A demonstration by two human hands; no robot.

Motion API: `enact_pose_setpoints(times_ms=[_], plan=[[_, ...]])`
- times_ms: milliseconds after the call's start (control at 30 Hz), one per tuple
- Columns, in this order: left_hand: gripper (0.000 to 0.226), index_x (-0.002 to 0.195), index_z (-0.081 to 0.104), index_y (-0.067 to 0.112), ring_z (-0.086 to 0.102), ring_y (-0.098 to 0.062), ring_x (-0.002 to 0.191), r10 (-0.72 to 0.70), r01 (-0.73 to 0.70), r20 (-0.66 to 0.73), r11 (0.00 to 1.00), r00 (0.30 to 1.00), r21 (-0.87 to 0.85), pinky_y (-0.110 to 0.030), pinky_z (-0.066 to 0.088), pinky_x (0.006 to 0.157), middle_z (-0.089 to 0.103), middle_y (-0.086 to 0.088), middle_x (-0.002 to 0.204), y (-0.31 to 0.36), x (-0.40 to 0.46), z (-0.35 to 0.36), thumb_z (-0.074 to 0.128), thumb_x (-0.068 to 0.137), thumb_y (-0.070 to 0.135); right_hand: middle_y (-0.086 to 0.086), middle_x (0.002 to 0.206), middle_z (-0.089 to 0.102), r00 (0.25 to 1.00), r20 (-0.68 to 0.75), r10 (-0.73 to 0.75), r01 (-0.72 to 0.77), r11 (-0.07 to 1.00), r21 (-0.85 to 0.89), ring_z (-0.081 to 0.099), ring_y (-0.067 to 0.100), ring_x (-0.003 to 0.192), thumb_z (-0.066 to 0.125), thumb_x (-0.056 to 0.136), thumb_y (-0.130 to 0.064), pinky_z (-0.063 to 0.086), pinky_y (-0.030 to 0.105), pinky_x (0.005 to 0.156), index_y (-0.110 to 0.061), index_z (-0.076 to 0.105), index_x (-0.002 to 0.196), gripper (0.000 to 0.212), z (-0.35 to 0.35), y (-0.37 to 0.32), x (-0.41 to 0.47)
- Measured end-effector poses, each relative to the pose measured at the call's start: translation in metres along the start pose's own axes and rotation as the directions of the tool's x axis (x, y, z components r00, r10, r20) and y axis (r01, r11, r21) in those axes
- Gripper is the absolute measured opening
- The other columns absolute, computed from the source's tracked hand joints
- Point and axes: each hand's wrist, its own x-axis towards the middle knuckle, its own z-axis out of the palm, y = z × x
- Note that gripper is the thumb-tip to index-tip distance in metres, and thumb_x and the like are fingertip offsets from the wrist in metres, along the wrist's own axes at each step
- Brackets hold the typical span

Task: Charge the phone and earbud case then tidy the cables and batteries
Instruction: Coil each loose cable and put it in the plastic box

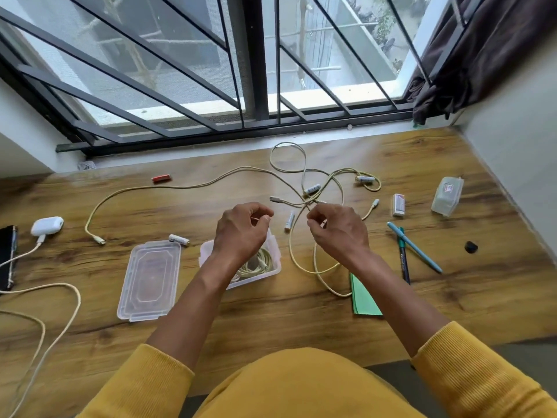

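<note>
Now both hands work at a tangled cable near the middle of the desk.

The left hand (241, 230) hovers over an open box (272, 268) holding a coiled cable, fingers curled; whether it pinches anything I cannot tell. The right hand (337, 233) pinches the tangled cable (301, 257). Batteries (312, 189) lie among the loops toward the desk's far edge. At the left edge the earbud case (47, 225) is plugged in beside the phone (7, 257). A lid (149, 280) lies left of the box.

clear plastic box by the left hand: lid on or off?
Off. The clear plastic box sits open with a coiled cable inside; its lid lies flat on the table beside it.
</note>
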Motion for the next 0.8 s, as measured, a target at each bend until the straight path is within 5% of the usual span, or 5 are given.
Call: enact_pose_setpoints(times_ms=[467,800], plan=[[0.026,0.114,0.078,0.031,0.064,-0.025,0.114,0.075,-0.103,0.095,0.934,0.993,0.343,-0.036,0.051,0.096,0.069,0.001,0.125,0.024,0.073,0.051,0.074,0.089,0.026,-0.012,0.100,0.077,0.992,0.028,0.121,-0.122,0.992,0.025,0.070,0.018,0.096,0.067,0.095,-0.036,0.052,0.031,0.073,-0.035,0.075,0.104,0.012,-0.004,0.046,0.021],[0.021,0.100,0.079,0.034,0.058,-0.027,0.112,0.045,-0.116,0.163,0.881,0.986,0.459,-0.037,0.050,0.088,0.065,0.003,0.111,0.019,0.098,0.071,0.070,0.087,0.022,-0.009,0.098,0.077,0.989,0.028,0.148,-0.150,0.983,0.103,0.071,0.016,0.089,0.067,0.095,-0.031,0.058,0.035,0.077,-0.031,0.076,0.105,0.013,-0.001,0.061,0.032]])
